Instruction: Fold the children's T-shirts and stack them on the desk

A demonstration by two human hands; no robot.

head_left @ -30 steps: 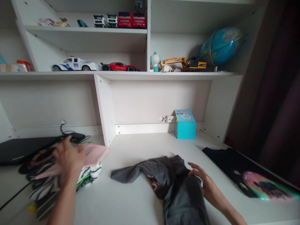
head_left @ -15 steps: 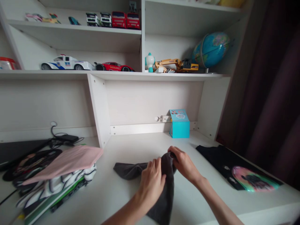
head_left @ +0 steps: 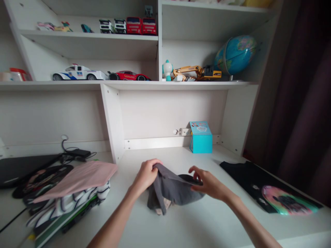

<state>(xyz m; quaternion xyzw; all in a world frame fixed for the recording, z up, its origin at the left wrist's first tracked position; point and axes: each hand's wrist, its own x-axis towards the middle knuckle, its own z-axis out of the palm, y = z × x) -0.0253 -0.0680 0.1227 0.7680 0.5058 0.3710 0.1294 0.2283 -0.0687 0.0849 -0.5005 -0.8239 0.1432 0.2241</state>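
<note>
A dark grey garment (head_left: 172, 191) hangs just above the white desk (head_left: 201, 224) in front of me, bunched into a loose fold. My left hand (head_left: 147, 174) is closed on its upper left edge. My right hand (head_left: 207, 182) pinches its upper right edge, fingers curled over the cloth. Both forearms reach in from the bottom of the view.
A pile of folded clothes topped by a pink piece (head_left: 77, 177) lies at the left, with a laptop (head_left: 23, 168) and charger cable (head_left: 74, 153) behind it. A black printed shirt (head_left: 269, 189) is spread at the right. A teal box (head_left: 201, 137) stands at the back under shelves of toy cars and a globe (head_left: 236, 55).
My left hand left the clothes pile and came to the grey garment. Both hands gathered the spread garment and lifted it into a smaller bunch.
</note>
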